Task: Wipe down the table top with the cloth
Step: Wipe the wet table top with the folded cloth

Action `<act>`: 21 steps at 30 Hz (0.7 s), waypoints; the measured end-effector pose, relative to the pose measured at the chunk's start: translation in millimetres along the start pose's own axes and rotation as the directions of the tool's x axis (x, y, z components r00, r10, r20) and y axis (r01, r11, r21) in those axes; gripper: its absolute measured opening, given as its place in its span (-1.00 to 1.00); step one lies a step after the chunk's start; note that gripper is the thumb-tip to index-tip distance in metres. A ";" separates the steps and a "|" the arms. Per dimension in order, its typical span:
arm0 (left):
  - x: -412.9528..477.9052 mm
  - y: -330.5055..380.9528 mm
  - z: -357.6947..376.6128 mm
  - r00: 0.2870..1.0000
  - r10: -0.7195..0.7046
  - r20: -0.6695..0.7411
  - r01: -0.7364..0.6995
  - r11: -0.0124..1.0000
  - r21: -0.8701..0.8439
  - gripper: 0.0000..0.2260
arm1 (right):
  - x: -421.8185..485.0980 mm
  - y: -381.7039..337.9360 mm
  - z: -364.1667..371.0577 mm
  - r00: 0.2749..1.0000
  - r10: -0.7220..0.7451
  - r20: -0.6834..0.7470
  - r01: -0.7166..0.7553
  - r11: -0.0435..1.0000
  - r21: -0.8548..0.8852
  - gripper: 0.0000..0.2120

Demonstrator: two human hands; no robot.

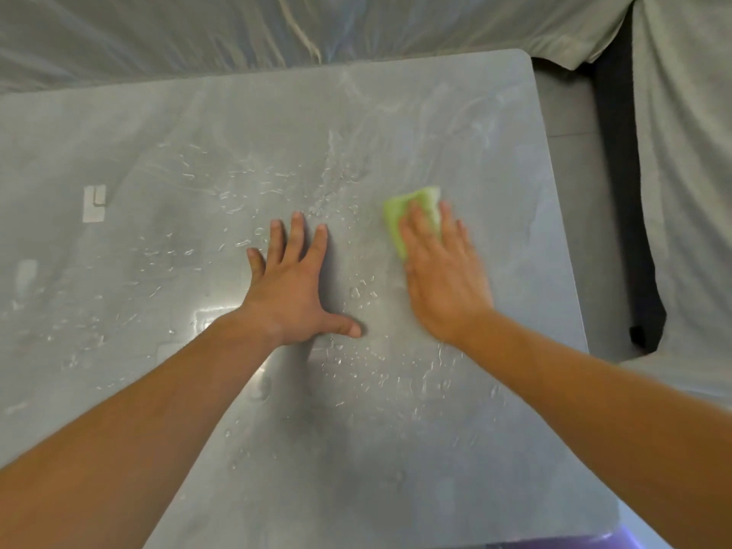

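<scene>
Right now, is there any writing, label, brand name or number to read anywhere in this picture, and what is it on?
None can be read.
Table top: no printing; only water drops and a pale patch at the left, like a blank sticker or tape, bearing no letters.
Green cloth under the right hand: no tag or brand shows.
Left hand: bare, flat on the table.
</scene>
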State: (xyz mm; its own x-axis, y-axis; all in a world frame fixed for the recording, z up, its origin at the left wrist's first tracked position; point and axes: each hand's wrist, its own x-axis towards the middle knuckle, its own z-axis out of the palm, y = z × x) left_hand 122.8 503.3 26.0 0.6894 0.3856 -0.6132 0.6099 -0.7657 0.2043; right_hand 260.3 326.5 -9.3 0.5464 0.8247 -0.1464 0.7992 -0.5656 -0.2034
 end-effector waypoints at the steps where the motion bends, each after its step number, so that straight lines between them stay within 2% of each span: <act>1: -0.4 -1.5 -0.6 1.000 0.007 0.013 -0.007 1.000 0.001 0.36 | -20.0 -9.5 4.7 0.990 -0.138 0.031 0.140 0.989 -0.044 -0.38; 3: -1.0 -2.9 -0.9 1.000 0.014 0.027 -0.015 0.999 0.040 0.39 | -51.1 -9.8 6.5 0.926 -0.353 0.132 0.365 0.927 -0.084 -0.39; 5: -0.8 -2.3 1.2 1.000 0.011 0.013 -0.012 0.996 0.086 0.41 | -42.2 11.6 1.5 0.897 -0.419 0.144 0.435 0.894 -0.107 -0.42; 6: -0.6 -1.8 2.0 1.000 0.007 0.006 -0.008 0.995 0.097 0.41 | -30.2 19.3 -1.7 0.926 -0.357 0.120 0.369 0.924 -0.101 -0.43; 8: 0.0 -1.0 3.2 1.000 0.005 0.001 -0.005 0.995 0.095 0.41 | -1.9 24.5 -8.2 0.996 -0.073 0.044 0.073 0.997 -0.007 -0.44; 10: -0.7 -2.1 3.7 1.000 0.002 -0.013 -0.001 0.997 0.082 0.41 | 4.9 3.5 -6.8 0.981 0.196 -0.001 -0.195 0.976 0.092 -0.43; 11: -1.8 -2.5 4.3 1.000 0.002 -0.022 0.000 0.997 0.071 0.40 | -4.2 -12.1 -1.1 0.972 0.235 -0.026 -0.231 0.968 0.094 -0.42; 12: -3.9 -2.7 4.8 0.999 0.002 -0.036 0.000 0.998 0.062 0.39 | -20.9 -27.0 5.9 0.983 0.183 -0.032 -0.180 0.980 0.079 -0.41; 15: -16.7 -1.8 8.7 0.994 0.003 -0.112 0.006 0.997 0.082 0.28 | -82.3 -37.8 14.8 0.984 -0.163 0.068 0.164 0.986 -0.016 -0.38; 16: -22.5 -1.4 11.9 0.989 0.013 -0.145 0.001 0.995 0.099 0.21 | -91.5 -25.1 12.4 0.971 -0.214 0.105 0.219 0.975 -0.042 -0.38; 17: -28.4 -0.4 16.2 0.984 0.033 -0.175 -0.013 0.994 0.112 0.12 | -93.0 -6.9 8.4 0.972 -0.209 0.109 0.216 0.975 -0.055 -0.39; 18: -33.8 1.5 20.9 0.979 0.056 -0.194 -0.034 0.993 0.113 0.03 | -89.5 11.9 3.7 0.985 -0.146 0.092 0.150 0.987 -0.050 -0.39; 21: -47.9 12.9 34.7 0.979 0.091 -0.183 -0.081 0.995 0.060 -0.12 | -68.1 52.8 -11.4 0.978 0.202 0.049 -0.204 0.978 0.038 -0.40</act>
State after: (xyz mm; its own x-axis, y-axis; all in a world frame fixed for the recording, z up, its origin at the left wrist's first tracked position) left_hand 84.0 457.1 31.5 0.8018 0.4022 -0.4421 0.5277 -0.8237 0.2076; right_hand 268.1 240.5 1.0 0.6839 0.6919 -0.2314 0.6606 -0.7219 -0.2061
